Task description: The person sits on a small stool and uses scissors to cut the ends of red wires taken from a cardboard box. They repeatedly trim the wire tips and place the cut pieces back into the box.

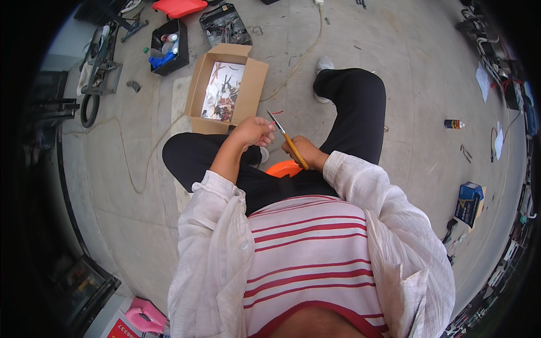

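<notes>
Above my lap, my left hand pinches a thin red wire between thumb and fingers. My right hand grips a yellow-handled tool, apparently scissors. Its narrow metal end points up and left, close to my left fingertips; whether the blades are apart is too small to tell. A short red strip shows beside the tip. Just beyond my left hand stands an open cardboard box, with small wire pieces and scraps on its white bottom. An orange seat or container shows between my legs.
A black bin with bottles and a tool case stand beyond the box. A pale cable crosses the floor. To the right are a spray can, pliers and a blue box. A tyre lies left.
</notes>
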`<state>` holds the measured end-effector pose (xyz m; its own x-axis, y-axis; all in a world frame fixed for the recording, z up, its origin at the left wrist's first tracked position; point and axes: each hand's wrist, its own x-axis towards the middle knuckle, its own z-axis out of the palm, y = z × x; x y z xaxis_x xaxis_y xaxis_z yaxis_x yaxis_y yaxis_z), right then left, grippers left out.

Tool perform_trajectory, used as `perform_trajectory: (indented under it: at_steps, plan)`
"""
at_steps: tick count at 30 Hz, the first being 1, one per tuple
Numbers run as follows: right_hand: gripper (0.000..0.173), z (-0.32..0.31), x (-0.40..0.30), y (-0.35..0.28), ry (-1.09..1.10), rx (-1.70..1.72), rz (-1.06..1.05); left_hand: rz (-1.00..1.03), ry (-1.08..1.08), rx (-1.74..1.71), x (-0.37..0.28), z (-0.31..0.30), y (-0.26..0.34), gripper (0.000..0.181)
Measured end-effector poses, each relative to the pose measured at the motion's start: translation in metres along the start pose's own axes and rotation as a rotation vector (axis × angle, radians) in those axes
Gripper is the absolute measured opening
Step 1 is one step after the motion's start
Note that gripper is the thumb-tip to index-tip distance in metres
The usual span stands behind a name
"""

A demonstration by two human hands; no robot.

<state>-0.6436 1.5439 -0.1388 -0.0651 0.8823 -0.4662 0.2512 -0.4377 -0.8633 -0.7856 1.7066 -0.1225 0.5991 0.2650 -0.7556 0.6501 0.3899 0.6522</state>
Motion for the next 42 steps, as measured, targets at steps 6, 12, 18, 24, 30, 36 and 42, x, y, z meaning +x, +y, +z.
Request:
perform_trajectory:
  at_steps: [6,12,18,24,30,36,42]
  plan:
    - [0.045,-0.014,-0.001,-0.018,0.339,0.082,0.127,0.189,0.128,-0.235,-0.030,0.013,0.022,0.025]
    - [0.060,-0.030,-0.029,-0.077,0.362,-0.305,-0.068,0.408,0.191,-0.304,-0.058,0.018,0.019,0.020]
    - [0.063,-0.029,-0.038,-0.102,0.307,-0.363,-0.138,0.495,0.409,-0.007,-0.092,0.030,0.029,0.016]
    - [0.065,-0.026,-0.044,-0.114,0.324,-0.318,-0.247,0.623,0.606,0.219,-0.116,0.041,0.043,0.014]
    - [0.067,-0.022,-0.047,-0.121,0.324,-0.300,-0.207,0.692,0.720,0.301,-0.125,0.049,0.050,0.013]
    - [0.065,-0.019,-0.049,-0.122,0.301,-0.308,-0.152,0.738,0.766,0.172,-0.118,0.054,0.043,0.013]
    - [0.063,-0.020,-0.051,-0.125,0.283,-0.329,-0.146,0.741,0.735,0.134,-0.120,0.054,0.042,0.011]
